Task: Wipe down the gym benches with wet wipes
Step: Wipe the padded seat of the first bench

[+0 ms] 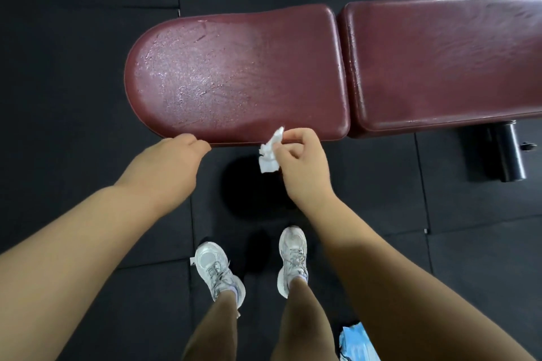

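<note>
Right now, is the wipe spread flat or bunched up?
Bunched up: the wipe hangs crumpled from the right hand, off the seat pad.

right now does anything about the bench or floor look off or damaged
The rounded seat pad has a scuffed, speckled patch across its left half, worn or wet, I cannot tell which. A scrap of white paper lies on the floor mat by the left shoe.

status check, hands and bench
Right hand pinching crumpled wet wipe at seat pad near edge. Left hand empty, at pad edge. Pad wet. Nothing blocking.
</note>
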Demonstrator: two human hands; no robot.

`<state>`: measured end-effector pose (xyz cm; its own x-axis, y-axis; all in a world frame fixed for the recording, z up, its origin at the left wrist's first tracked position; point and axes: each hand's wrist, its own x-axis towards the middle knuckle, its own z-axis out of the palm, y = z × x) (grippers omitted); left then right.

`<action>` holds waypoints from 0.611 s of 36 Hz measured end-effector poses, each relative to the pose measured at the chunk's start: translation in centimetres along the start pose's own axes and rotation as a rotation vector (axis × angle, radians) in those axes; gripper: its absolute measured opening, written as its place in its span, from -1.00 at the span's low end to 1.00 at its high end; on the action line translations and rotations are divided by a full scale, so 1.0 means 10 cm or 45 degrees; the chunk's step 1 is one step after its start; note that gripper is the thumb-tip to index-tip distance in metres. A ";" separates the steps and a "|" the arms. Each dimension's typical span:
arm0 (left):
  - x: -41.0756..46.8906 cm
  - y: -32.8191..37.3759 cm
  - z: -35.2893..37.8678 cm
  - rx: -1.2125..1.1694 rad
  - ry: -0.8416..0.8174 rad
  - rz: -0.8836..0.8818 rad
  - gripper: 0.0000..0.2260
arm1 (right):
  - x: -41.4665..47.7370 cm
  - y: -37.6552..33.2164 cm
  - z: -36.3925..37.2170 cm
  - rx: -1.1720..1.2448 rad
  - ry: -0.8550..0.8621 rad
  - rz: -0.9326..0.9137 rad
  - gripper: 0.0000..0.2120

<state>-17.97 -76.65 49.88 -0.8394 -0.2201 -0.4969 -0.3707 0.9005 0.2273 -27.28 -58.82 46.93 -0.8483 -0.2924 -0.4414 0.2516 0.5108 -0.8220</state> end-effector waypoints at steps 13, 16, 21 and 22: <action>0.54 1.16 0.05 -0.092 0.155 0.273 -0.77 | 0.30 0.71 -1.42 0.232 0.539 0.373 -0.85; 0.74 1.42 0.04 -0.079 0.184 0.302 -0.67 | 0.48 0.80 -1.63 0.192 0.581 0.343 -0.86; 1.06 1.70 -0.04 -0.090 0.260 0.323 -0.64 | 0.72 0.92 -1.75 -0.001 0.570 0.259 -0.80; 1.11 1.73 -0.05 -0.078 0.272 0.335 -0.64 | 0.74 0.92 -1.72 -0.072 0.540 0.221 -0.83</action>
<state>-33.88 -63.69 48.74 -0.9714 -0.0624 -0.2292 -0.1478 0.9141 0.3775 -39.27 -42.39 42.30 -0.9145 0.1519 -0.3750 0.3911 0.5695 -0.7230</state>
